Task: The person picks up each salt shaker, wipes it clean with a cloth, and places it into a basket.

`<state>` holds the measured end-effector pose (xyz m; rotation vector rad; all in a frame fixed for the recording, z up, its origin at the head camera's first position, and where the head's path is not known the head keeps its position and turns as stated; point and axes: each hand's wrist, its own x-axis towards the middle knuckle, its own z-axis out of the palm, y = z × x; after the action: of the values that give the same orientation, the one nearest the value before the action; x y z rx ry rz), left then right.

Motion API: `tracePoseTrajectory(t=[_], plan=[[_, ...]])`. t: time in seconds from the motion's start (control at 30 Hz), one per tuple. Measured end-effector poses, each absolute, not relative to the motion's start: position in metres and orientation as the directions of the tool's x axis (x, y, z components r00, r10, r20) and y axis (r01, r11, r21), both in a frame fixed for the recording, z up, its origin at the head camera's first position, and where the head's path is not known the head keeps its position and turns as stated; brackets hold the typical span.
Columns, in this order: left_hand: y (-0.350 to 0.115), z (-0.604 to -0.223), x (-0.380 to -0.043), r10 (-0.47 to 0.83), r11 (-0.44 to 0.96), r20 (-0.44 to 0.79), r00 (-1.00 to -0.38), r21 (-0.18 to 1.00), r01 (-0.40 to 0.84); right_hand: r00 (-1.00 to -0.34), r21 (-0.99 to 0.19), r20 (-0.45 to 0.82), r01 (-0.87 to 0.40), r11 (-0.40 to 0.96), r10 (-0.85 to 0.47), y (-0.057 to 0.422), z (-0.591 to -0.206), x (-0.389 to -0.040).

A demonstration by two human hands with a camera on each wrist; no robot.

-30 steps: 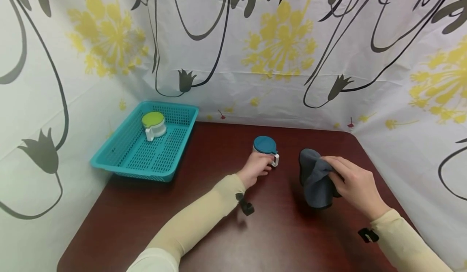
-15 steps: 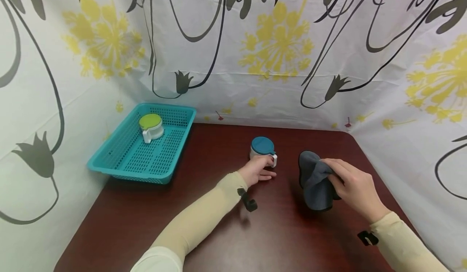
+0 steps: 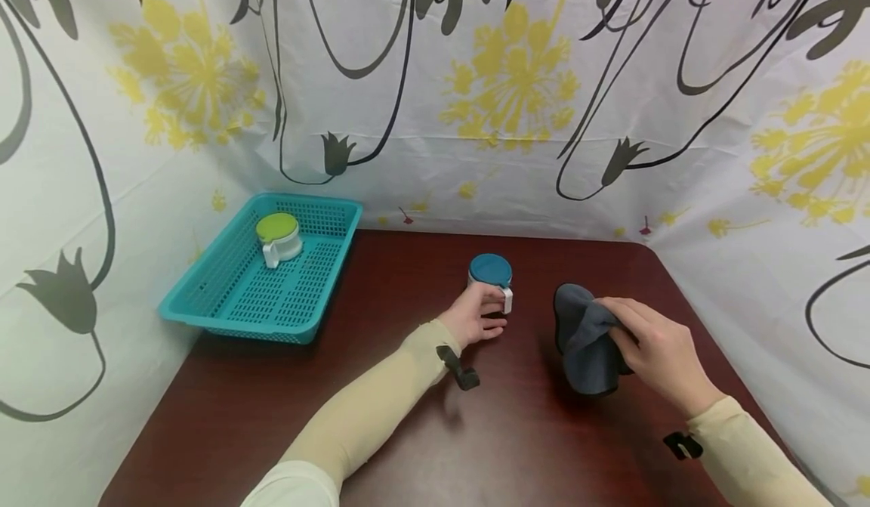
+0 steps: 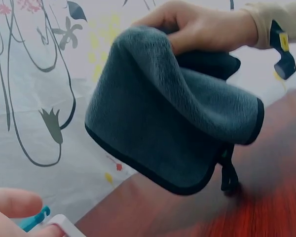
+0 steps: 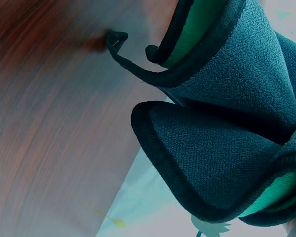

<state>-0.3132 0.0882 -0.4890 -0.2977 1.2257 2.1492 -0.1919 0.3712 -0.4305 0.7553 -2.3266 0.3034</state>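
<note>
A white-handled jar with a blue lid (image 3: pixel 491 270) stands toward the back middle of the table. My left hand (image 3: pixel 473 314) holds it at the handle side, one finger at the white handle (image 4: pixel 64 224) and the other fingers loosely spread below. Only part of the lid's edge and handle shows in the left wrist view. My right hand (image 3: pixel 655 344) pinches a dark grey cloth (image 3: pixel 584 341) with black edging, and it hangs folded above the table. Close up in the right wrist view, the cloth (image 5: pixel 222 153) shows green on its reverse side.
At the back left stands a turquoise mesh basket (image 3: pixel 234 318). Inside it is a second white jar with a green lid (image 3: pixel 277 227). A patterned white curtain (image 3: pixel 408 190) closes off the back and sides of the dark red table (image 3: pixel 530 446).
The left hand's lower fingers have spread apart, and the jar's handle has turned slightly toward me. The right hand keeps the cloth in about the same place.
</note>
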Motion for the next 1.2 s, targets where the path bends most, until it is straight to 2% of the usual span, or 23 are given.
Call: tracePoseTrajectory(t=[0.27,0.73,0.93,1.2], plan=[[0.083,-0.479,-0.313,0.445,-0.43,-0.466,-0.765,0.638,-0.639,-0.601,-0.01,0.665,-0.602,0.799,-0.444,0.369,-0.425,-0.195],[0.073,-0.484,-0.308,0.478,-0.338,-0.472,-0.741,0.679,-0.651,-0.602,-0.029,0.669,-0.606,0.795,-0.435,0.365,-0.429,-0.194],[0.064,-0.485,-0.307,0.434,-0.283,-0.473,-0.767,0.736,-0.615,-0.601,-0.03,0.669,-0.609,0.793,-0.436,0.365,-0.43,-0.194],[0.049,-0.479,-0.297,0.426,-0.217,-0.398,-0.812,0.827,-0.519,-0.582,-0.021,0.687,-0.615,0.788,-0.436,0.364,-0.428,-0.197]])
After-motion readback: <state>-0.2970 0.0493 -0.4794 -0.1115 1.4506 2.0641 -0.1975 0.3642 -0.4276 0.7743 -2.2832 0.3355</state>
